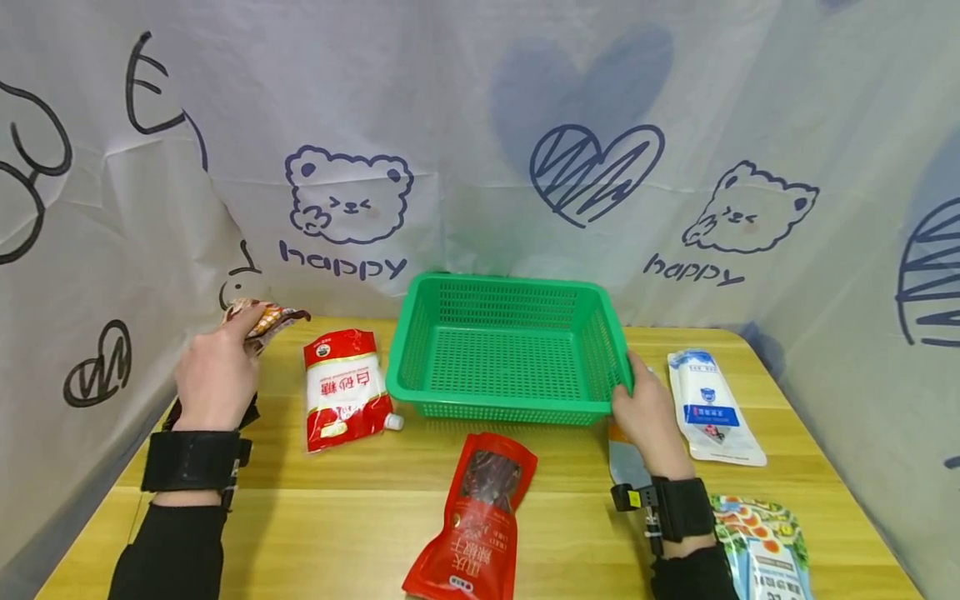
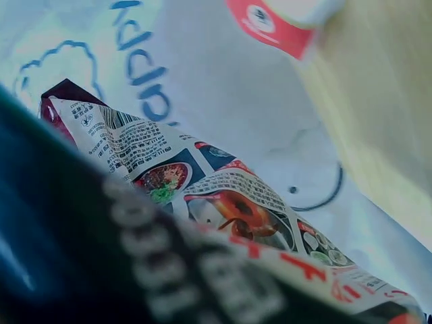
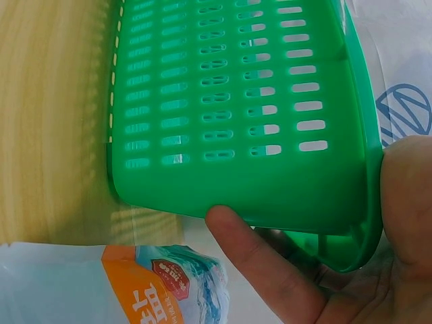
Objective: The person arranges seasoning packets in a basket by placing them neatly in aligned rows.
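Observation:
Raised at the left edge of the table, my left hand (image 1: pixel 217 375) grips a crumpled food packet (image 1: pixel 272 321) by its upper part. In the left wrist view, the packet (image 2: pixel 229 212) shows dark edges, fine print and pictures of dishes; the fingers are out of sight there. My right hand (image 1: pixel 647 408) holds the right front corner of a green perforated plastic basket (image 1: pixel 495 402), which has nothing in it. In the right wrist view, a fingertip (image 3: pixel 226 219) presses the outside of the basket wall (image 3: pixel 283 196), and the thumb side is at the rim.
A red and white spouted sugar pouch (image 1: pixel 347 392) lies left of the basket. In front is a red pouch of dried chillies (image 1: pixel 480 525). On the right lie a white and blue packet (image 1: pixel 716 421), a colourful pouch (image 1: pixel 765 554) and a packet (image 1: pixel 628 458) partly under my wrist.

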A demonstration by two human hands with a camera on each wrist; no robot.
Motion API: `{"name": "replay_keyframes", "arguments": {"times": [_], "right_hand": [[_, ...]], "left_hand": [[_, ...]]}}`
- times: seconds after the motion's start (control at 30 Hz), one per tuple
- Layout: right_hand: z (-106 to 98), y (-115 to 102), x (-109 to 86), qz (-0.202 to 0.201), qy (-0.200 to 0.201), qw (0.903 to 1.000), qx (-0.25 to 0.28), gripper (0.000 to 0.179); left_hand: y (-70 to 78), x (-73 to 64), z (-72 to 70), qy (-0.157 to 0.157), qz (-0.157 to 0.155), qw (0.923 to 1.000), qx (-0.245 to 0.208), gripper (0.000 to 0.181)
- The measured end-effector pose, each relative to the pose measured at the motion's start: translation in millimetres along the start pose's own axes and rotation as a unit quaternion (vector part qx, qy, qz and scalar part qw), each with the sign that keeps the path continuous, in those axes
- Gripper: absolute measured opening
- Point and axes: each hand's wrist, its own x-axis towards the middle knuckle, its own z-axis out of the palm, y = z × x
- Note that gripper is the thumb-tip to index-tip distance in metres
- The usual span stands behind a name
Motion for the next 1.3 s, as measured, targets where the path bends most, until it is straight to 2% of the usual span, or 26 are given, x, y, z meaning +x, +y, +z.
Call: {"name": "replay_keyframes", "arguments": {"times": [0.13,0.37,0.53,0.83,1.07,1.3], "right_hand": [[0,1,-0.3,0.001,-0.001,1.0,0.002,0.065],[2,1,-0.7,0.006,-0.001,1.0,0.006,0.064],[2,1,-1.1,0.01,0.0,0.9999,0.009,0.065],[1,1,-0.8,0.005,0.004,0.9999,0.012,0.064],[1,1,-0.4,0.002,0.005,0.9999,0.008,0.064],[-1,0,-0.6,0.002,-0.005,1.0,0.005,0.064]], "left_hand": [[17.1,-3.3,-1.2,0.031,0.021,0.9991,-0.018,0.054],[47.0,-10.0,-0.4,0.045,0.032,0.9973,-0.048,0.054],[69.7,-14.2,1.3,0.061,0.061,0.9939,-0.069,0.055],[110.2,-25.8,10.0,0.069,0.113,0.9869,-0.091,0.058],[140.8,-38.9,16.1,0.061,0.142,0.981,-0.117,0.059],[163.2,-50.9,23.0,0.068,0.182,0.9727,-0.127,0.059]]}}
